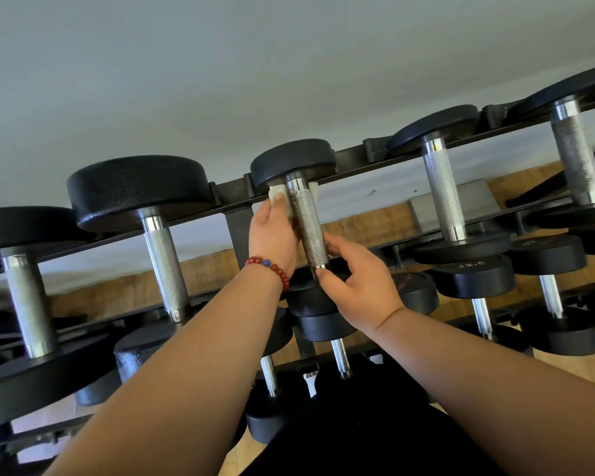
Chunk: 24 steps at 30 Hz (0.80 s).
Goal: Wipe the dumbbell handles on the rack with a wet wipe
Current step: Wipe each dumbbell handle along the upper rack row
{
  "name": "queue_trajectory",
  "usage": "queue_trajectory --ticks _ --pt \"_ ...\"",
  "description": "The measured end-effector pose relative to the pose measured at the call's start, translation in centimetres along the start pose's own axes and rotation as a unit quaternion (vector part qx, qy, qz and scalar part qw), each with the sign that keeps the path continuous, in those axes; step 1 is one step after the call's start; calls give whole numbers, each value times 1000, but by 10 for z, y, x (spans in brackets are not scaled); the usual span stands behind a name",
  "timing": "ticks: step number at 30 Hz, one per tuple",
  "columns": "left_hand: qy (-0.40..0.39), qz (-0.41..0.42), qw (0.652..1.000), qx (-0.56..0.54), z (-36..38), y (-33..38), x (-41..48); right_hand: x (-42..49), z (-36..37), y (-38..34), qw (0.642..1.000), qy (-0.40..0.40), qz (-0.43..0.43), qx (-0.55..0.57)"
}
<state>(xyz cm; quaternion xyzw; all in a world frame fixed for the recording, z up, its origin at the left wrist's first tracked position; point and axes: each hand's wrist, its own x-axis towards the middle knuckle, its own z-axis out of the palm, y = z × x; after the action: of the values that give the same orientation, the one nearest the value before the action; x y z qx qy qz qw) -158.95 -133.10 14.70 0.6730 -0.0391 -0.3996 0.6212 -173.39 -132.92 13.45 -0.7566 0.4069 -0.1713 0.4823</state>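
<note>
The left hand (272, 235), wearing a red bead bracelet (270, 269) at the wrist, is closing around a white wet wipe (278, 193) and pressing it against the upper end of a knurled metal dumbbell handle (310, 228), just under the far black weight head (292, 163). The wipe is showing on both sides of the handle. The right hand (354, 286) is half curled, with fingertips touching the lower end of the same handle and holding nothing else. This dumbbell is sitting on the top tier of the black rack (234, 190), between other dumbbells (158, 242) to either side. Lower tiers are carrying further dumbbells. A pale wall is standing behind the rack, with wooden floor (564, 367) below.
</note>
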Motion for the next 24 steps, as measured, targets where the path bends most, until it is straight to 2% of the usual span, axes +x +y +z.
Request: queue_trajectory --ticks 4,9,12,15,20,24 --pt "-55 -8 997 59 -11 -12 -11 0 0 0 1000 4 -2 1" --pt "-39 -26 999 -8 -4 4 3 0 1 2 1000 2 -4 10" --pt "-103 -61 992 26 -11 -5 -6 0 1 1 1000 9 -10 11" --pt "-169 -112 979 8 -19 -3 -7 0 1 2 1000 11 -9 17" --pt "-219 -144 965 21 -27 17 -2 -1 1 3 1000 5 -3 31" --pt "-271 -199 937 92 -41 24 -4 -1 1 4 999 4 -9 33"
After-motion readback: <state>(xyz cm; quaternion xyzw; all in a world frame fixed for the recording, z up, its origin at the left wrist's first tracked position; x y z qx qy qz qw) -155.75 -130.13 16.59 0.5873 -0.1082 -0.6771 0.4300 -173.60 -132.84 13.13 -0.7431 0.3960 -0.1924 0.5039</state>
